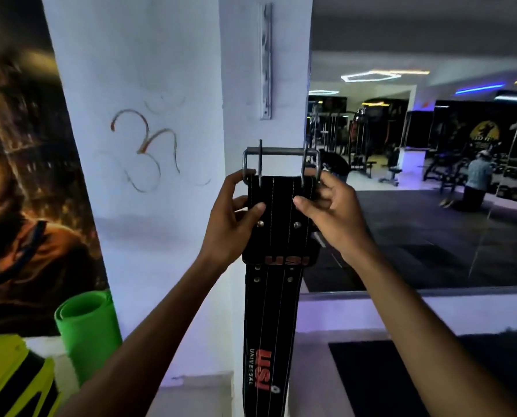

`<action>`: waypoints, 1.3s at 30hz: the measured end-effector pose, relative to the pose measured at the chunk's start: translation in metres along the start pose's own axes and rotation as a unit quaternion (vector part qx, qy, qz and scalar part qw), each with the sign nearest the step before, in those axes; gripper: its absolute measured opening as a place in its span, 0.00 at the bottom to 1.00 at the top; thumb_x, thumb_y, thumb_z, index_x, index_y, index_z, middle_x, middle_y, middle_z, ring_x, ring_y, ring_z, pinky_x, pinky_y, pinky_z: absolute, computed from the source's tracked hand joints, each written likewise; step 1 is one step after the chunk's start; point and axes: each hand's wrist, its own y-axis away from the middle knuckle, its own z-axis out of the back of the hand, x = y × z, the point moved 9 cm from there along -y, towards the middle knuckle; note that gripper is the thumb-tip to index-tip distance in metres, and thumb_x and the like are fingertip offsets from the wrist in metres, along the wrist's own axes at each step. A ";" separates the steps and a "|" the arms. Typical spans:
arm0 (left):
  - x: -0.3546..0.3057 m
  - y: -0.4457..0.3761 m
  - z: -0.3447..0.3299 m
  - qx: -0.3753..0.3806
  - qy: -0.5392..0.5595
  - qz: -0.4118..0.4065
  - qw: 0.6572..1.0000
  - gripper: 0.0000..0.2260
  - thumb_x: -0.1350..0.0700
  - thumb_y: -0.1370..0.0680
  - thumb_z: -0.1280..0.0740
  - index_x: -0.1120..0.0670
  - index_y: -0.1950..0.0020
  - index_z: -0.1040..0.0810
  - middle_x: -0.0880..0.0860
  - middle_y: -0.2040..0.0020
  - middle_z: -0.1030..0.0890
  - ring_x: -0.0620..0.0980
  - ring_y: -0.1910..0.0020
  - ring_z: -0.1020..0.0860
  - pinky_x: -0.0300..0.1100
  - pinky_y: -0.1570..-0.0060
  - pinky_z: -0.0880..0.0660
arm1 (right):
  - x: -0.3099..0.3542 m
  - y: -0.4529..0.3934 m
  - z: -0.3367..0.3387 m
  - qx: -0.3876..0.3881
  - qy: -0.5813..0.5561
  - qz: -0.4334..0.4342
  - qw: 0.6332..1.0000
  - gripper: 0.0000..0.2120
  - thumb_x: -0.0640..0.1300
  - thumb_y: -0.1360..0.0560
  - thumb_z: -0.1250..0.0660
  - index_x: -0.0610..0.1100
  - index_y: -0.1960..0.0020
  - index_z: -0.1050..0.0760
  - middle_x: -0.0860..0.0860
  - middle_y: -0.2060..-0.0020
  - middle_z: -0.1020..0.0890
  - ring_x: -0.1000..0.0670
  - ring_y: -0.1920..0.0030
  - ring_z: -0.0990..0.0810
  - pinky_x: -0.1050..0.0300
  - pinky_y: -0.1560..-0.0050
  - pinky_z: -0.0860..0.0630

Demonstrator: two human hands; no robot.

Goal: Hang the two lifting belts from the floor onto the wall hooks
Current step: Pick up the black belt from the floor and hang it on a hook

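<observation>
A black lifting belt [276,296] with red lettering hangs straight down in front of a white pillar. Its steel buckle [281,159] with two prongs sticks up at the top. My left hand [231,219] grips the belt's left edge just under the buckle. My right hand [331,213] pinches its right edge at the same height. A vertical metal hook rail [265,61] is fixed to the pillar above the buckle, with a gap between them. No second belt is in view.
A rolled green mat [87,329] leans at the pillar's lower left, beside yellow and black foam pieces [13,377]. A poster [22,176] covers the left wall. A large mirror [431,176] on the right reflects gym machines and a kneeling person. A dark floor mat [380,377] lies below it.
</observation>
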 end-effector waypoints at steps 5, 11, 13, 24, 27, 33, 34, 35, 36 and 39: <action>-0.046 -0.018 -0.007 -0.026 0.012 -0.023 0.999 0.21 0.65 0.19 0.35 0.51 0.29 0.31 0.53 0.49 0.15 0.43 0.59 0.15 0.35 0.64 0.20 | 0.034 -0.016 0.025 -0.007 -0.026 0.012 1.000 0.21 0.38 0.26 0.28 0.45 0.35 0.26 0.49 0.50 0.15 0.55 0.52 0.14 0.60 0.50 0.18; -0.093 -0.036 -0.020 -0.091 0.019 -0.058 0.994 0.17 0.66 0.20 0.35 0.53 0.32 0.29 0.51 0.55 0.15 0.43 0.61 0.15 0.38 0.66 0.19 | 0.051 -0.015 0.048 -0.088 -0.121 0.018 0.989 0.21 0.40 0.25 0.29 0.41 0.33 0.27 0.56 0.51 0.19 0.66 0.55 0.19 0.70 0.51 0.23; -0.107 -0.043 -0.021 -0.115 0.011 -0.073 0.991 0.17 0.65 0.20 0.34 0.52 0.34 0.28 0.52 0.53 0.15 0.45 0.59 0.15 0.40 0.64 0.19 | 0.047 -0.005 0.047 -0.076 -0.143 0.036 0.986 0.14 0.38 0.24 0.31 0.45 0.39 0.23 0.59 0.53 0.17 0.65 0.54 0.17 0.69 0.51 0.23; -0.128 -0.058 -0.035 -0.170 0.013 -0.058 0.984 0.15 0.65 0.21 0.34 0.49 0.39 0.27 0.58 0.58 0.17 0.47 0.70 0.22 0.39 0.72 0.24 | -0.049 0.081 0.025 -0.005 -0.175 -0.068 0.982 0.10 0.49 0.32 0.26 0.47 0.53 0.19 0.54 0.59 0.13 0.56 0.56 0.15 0.65 0.55 0.21; -0.127 -0.055 -0.035 -0.181 0.008 -0.050 0.982 0.15 0.65 0.21 0.35 0.49 0.40 0.27 0.57 0.61 0.19 0.48 0.71 0.24 0.39 0.72 0.25 | -0.099 0.142 0.012 0.067 -0.137 -0.159 0.975 0.08 0.44 0.31 0.25 0.48 0.53 0.20 0.55 0.60 0.13 0.57 0.56 0.15 0.69 0.57 0.23; -0.123 -0.055 -0.039 -0.194 -0.003 -0.041 0.980 0.15 0.65 0.22 0.35 0.51 0.39 0.27 0.54 0.65 0.21 0.47 0.73 0.25 0.38 0.73 0.26 | -0.122 0.161 0.011 0.153 -0.041 -0.220 0.963 0.09 0.46 0.32 0.23 0.48 0.56 0.21 0.54 0.61 0.15 0.60 0.62 0.16 0.65 0.56 0.21; -0.126 -0.056 -0.040 -0.191 -0.004 -0.047 0.980 0.14 0.66 0.21 0.36 0.51 0.39 0.28 0.53 0.67 0.21 0.46 0.74 0.25 0.37 0.74 0.27 | -0.108 0.143 0.016 0.139 -0.058 -0.202 0.968 0.09 0.46 0.32 0.23 0.47 0.58 0.22 0.55 0.65 0.17 0.59 0.66 0.18 0.68 0.59 0.22; -0.128 -0.057 -0.042 -0.187 -0.006 -0.052 0.981 0.14 0.66 0.21 0.36 0.52 0.39 0.28 0.52 0.68 0.22 0.45 0.76 0.26 0.36 0.75 0.28 | -0.091 0.122 0.024 0.112 -0.084 -0.182 0.973 0.08 0.44 0.31 0.24 0.46 0.60 0.23 0.56 0.69 0.18 0.60 0.69 0.20 0.70 0.63 0.24; -0.131 -0.058 -0.043 -0.184 -0.008 -0.057 0.981 0.14 0.66 0.21 0.36 0.52 0.39 0.28 0.51 0.69 0.22 0.45 0.77 0.26 0.36 0.75 0.29 | -0.072 0.100 0.034 0.081 -0.104 -0.156 0.979 0.08 0.41 0.30 0.25 0.45 0.61 0.24 0.58 0.70 0.18 0.62 0.69 0.20 0.72 0.64 0.25; -0.134 -0.060 -0.044 -0.181 -0.011 -0.067 0.981 0.15 0.66 0.22 0.36 0.54 0.38 0.28 0.53 0.68 0.22 0.45 0.76 0.27 0.37 0.74 0.28 | -0.029 0.054 0.051 0.035 -0.144 -0.107 0.983 0.04 0.40 0.27 0.28 0.41 0.53 0.21 0.54 0.59 0.13 0.60 0.56 0.15 0.65 0.48 0.19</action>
